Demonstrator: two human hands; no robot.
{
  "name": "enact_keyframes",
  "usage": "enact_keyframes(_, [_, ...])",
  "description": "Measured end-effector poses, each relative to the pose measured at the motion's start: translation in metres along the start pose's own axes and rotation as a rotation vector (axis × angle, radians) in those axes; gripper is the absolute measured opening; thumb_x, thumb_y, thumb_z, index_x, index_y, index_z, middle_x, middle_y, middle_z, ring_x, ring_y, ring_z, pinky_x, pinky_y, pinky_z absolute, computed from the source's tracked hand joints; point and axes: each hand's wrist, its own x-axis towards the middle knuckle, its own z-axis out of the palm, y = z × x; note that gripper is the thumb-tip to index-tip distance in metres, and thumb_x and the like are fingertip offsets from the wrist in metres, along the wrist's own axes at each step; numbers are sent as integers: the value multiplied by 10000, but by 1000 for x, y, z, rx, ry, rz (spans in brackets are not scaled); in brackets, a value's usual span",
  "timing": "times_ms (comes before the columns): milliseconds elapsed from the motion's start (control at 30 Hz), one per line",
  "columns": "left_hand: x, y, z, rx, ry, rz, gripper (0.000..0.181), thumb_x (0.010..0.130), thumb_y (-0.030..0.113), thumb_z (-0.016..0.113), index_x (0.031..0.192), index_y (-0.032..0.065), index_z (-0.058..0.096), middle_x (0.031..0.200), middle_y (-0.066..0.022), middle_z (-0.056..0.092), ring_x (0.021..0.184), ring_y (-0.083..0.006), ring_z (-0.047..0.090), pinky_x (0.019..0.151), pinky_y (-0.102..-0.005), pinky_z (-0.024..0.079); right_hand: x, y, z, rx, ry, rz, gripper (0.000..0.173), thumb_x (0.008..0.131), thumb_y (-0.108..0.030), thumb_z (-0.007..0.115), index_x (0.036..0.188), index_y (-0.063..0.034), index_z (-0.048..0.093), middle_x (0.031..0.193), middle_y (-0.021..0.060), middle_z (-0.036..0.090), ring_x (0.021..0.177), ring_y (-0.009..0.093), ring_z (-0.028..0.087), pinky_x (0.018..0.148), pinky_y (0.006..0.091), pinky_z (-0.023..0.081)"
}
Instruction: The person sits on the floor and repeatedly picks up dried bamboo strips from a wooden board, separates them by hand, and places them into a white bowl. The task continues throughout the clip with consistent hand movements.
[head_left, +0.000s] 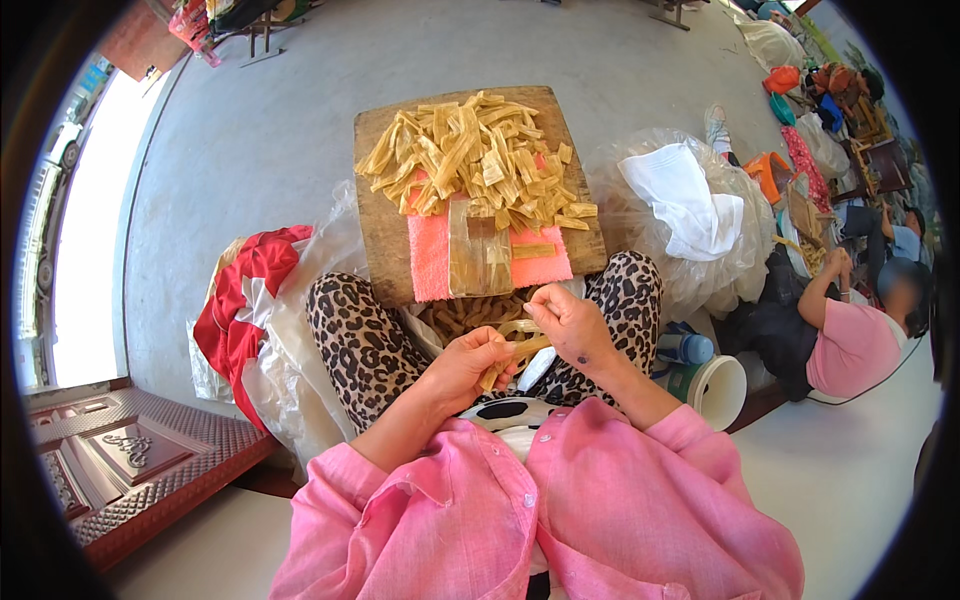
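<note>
My left hand (480, 356) grips translucent yellow-brown dried strips (531, 346) just above my lap. A curved pale strip (517, 326) runs from there to my right hand (571, 328), whose thumb and forefinger are pinched together at its end. Below the hands shows a pale flat thing (537, 369) that I cannot identify. More brown strips (480, 311) lie between my knees. In front stands a wooden board (382, 255) with a heap of short strips (465, 150), a pink cloth (429, 262), a clear-wrapped block (480, 259) and a single strip (534, 250).
Left of my legs lie red cloth (255, 277) and plastic sheeting (292, 382). On the right are a plastic bag (727, 262) with a white cloth (686, 199), a blue bottle (686, 349) and a white bucket (724, 390). Another person (855, 337) sits further right.
</note>
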Motion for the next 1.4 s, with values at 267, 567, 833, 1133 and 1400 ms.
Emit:
enact_keyframes(267, [-17, 11, 1, 62, -7, 77, 132, 855, 125, 595, 806, 93, 477, 711, -32, 562, 578, -99, 486, 510, -237, 385, 9, 6, -4, 40, -85, -22, 179, 843, -221, 619, 881, -60, 552, 647, 94, 594, 568, 209, 595, 514, 301, 437])
enact_keyframes(567, [-4, 59, -17, 1602, 314, 977, 151, 756, 114, 632, 865, 41, 559, 804, -98, 583, 813, -299, 551, 729, -389, 441, 39, -1, -15, -126, -357, -127, 223, 821, -196, 629, 957, -75, 501, 769, 81, 598, 730, 224, 586, 645, 325, 452])
enact_keyframes(833, [47, 67, -24, 1980, 565, 930, 81, 747, 105, 601, 809, 73, 559, 773, -71, 605, 837, -268, 550, 756, -345, 435, 74, 28, 20, -525, -152, -365, 96, 809, -101, 545, 897, -78, 518, 808, 115, 576, 743, 313, 598, 624, 422, 461])
enact_keyframes(1133, [12, 63, -22, 656, 276, 526, 144, 858, 100, 588, 973, 32, 536, 911, -82, 639, 798, -139, 595, 669, -270, 478, 49, 10, -1, 480, -184, 331, 270, 832, -299, 639, 846, -40, 564, 671, 63, 576, 445, 136, 499, 368, 265, 360])
enact_keyframes(1400, [-5, 27, 9, 372, 131, 625, 270, 889, 166, 595, 1106, 45, 491, 892, -35, 603, 682, -68, 533, 589, -204, 441, 16, -17, 12, 1050, -598, 595, 271, 864, -332, 610, 845, -64, 576, 632, -10, 500, 426, 42, 391, 355, 184, 294])
